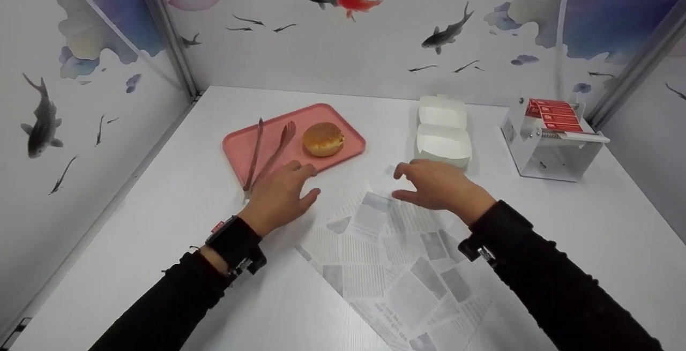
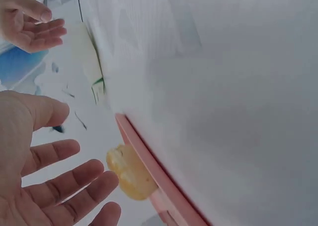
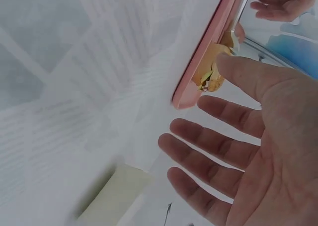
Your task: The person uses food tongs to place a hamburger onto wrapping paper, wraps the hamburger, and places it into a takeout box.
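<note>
My left hand (image 1: 280,196) hovers at the near edge of a pink tray (image 1: 241,144), its fingers spread and nothing in them. On that tray lie a burger (image 1: 323,139) in a browned bun and a pair of tongs (image 1: 276,152). In the left wrist view the burger (image 2: 130,171) shows past the fingertips. My right hand (image 1: 437,184), also holding nothing, is over the far end of a newsprint-patterned paper sheet (image 1: 370,265). Just beyond it stands a white clamshell box (image 1: 444,142) with its lid raised.
At the back right stands a dispenser (image 1: 557,152) with a roll of red labels (image 1: 554,115). White panels (image 1: 375,61) printed with fish enclose the white table (image 1: 177,201) at the back and sides.
</note>
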`<state>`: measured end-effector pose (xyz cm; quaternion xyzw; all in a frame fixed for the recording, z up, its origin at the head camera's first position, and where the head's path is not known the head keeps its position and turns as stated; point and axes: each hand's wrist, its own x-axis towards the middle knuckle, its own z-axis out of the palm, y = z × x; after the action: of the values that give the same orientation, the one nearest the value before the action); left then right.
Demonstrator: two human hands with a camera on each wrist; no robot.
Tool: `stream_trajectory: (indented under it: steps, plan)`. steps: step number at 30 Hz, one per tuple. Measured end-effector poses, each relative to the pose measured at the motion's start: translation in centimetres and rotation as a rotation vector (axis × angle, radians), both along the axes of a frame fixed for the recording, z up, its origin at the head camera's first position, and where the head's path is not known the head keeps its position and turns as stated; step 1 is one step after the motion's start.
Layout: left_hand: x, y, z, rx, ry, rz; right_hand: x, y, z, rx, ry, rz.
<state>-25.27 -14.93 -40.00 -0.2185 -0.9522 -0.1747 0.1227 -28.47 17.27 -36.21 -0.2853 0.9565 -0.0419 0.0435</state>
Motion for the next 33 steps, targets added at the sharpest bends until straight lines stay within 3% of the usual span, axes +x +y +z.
stream_trajectory:
  steps: [6,12,17,22,28,33]
  plan:
    - [-1.4,-4.3,0.0,0.061,-0.032,0.246,-4.3,-3.2,-0.9,0.002,-0.009,-0.012]
    - [-2.0,-7.7,-1.1,0.066,-0.023,0.37,-7.3,-6.2,-2.5,-0.001,0.029,0.004]
    - [-2.1,-8.6,-1.6,0.079,-0.131,0.39,-8.6,-8.2,-3.9,0.018,0.014,0.015]
    - [-2.2,-8.7,-1.8,0.114,-0.207,0.356,-9.2,-8.8,-4.8,0.04,0.009,0.027]
    - [-2.4,-8.7,-1.8,0.151,-0.225,0.32,-9.5,-8.4,-5.1,-0.002,0.013,0.043]
    - [-2.7,-8.5,-1.9,0.142,-0.217,0.312,-8.8,-7.9,-5.0,-0.021,0.016,0.073]
